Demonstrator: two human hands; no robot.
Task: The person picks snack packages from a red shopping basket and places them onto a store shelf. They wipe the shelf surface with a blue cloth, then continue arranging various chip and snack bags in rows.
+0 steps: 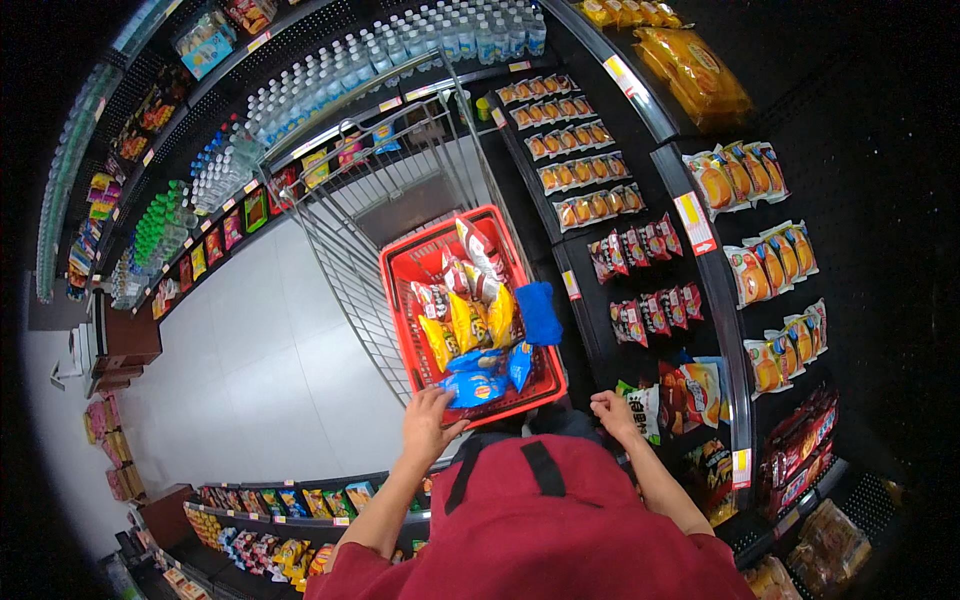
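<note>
A red plastic shopping basket (397,300) sits in a metal shopping cart (349,277) before me. My left hand (427,424) is at its near left corner, thumb and fingers on either side of the rim, fingertips beside a blue snack bag (476,388). More blue bags lie near it, with yellow snack bags (470,322) in the middle and white-and-maroon bags (480,247) at the far end. A blue cloth-like item (538,313) hangs over the right rim. My right hand (613,414), fingers curled and no object visible in them, is beside a white-and-green bag (643,409).
Shelves of wrapped bread (600,206) and red packets (645,246) run close along the right. Water bottles (375,60) fill the shelf at the far side. Pale floor (247,360) stretches left of the cart. Behind me runs another snack shelf (300,517).
</note>
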